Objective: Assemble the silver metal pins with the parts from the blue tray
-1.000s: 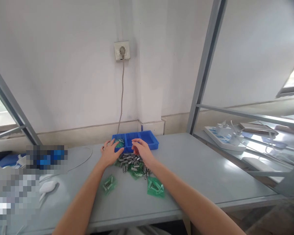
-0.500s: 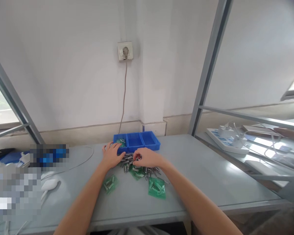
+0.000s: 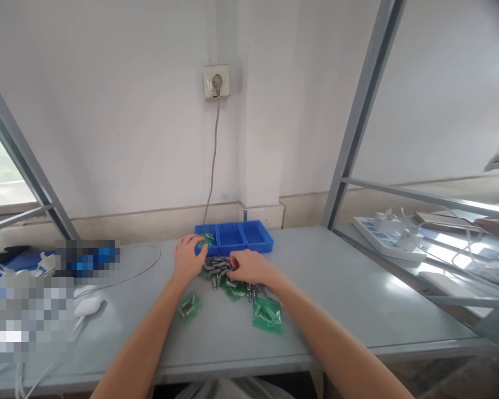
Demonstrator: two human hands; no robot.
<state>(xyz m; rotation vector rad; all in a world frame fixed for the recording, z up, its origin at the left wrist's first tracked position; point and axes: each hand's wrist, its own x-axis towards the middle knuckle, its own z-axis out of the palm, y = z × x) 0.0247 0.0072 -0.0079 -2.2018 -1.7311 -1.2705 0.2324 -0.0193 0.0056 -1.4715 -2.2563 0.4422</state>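
Observation:
A pile of small grey metal cylinders (image 3: 217, 266) lies in front of a three-part blue tray (image 3: 259, 249). My right hand (image 3: 251, 267) is over the pile's right side, thumb and fingers pinched together; what is between them is hidden. At the tray's left end is my left hand (image 3: 187, 256), fingers apart and curved by the left compartment, thumb beside the pile. Green bags of metal pieces show in that compartment. Another green bag (image 3: 235, 289) lies partly in the pile. Nearer me are a left green bag (image 3: 189, 306) and a right green bag (image 3: 268, 315).
A white charger-like piece (image 3: 88, 306) with cables is on the table's left, beside blurred-out items. Metal frame posts (image 3: 357, 122) rise at both sides. A white power strip (image 3: 388, 238) lies beyond the right one. Behind the tray, a cord (image 3: 214, 149) hangs from a wall socket.
The view has shifted slightly. My right hand stays at the pile, and its fingers look more closed together. My left hand has barely moved beside the tray.

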